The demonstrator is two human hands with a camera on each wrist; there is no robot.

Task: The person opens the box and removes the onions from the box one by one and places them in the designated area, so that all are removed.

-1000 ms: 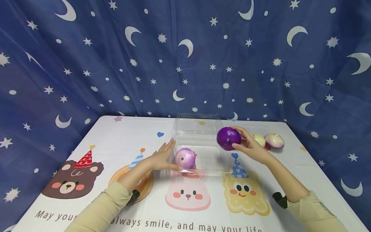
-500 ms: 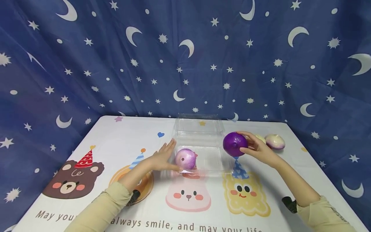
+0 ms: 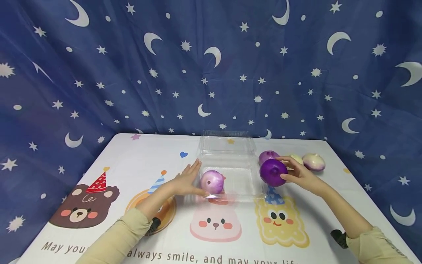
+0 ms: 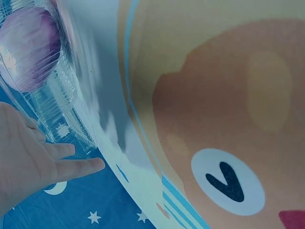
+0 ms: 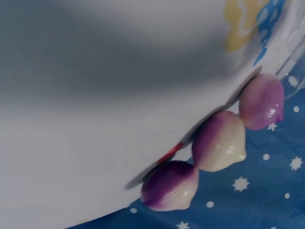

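My right hand (image 3: 303, 176) grips a dark purple onion (image 3: 273, 172) at the right side of a clear plastic clamshell box (image 3: 244, 183). Inside the box, at its left, sits a pale purple onion (image 3: 212, 182). Fingers straight, my left hand (image 3: 185, 182) lies along the box's left side with the thumb at the front rim. The left wrist view shows that hand (image 4: 33, 162) beside the box and its onion (image 4: 31, 47). Neither the right hand nor its onion appears in the right wrist view.
Behind the right hand stand a light purple onion (image 3: 268, 157), a partly hidden pale onion (image 3: 296, 158) and a white-and-purple onion (image 3: 314, 162). The box's lid (image 3: 227, 144) lies folded back. A starry blue curtain (image 3: 211, 66) hangs behind the white table (image 3: 148, 154).
My right hand has moved right and nearer to me with the dark purple onion, uncovering the light purple onion behind it. My left hand has stayed in place.
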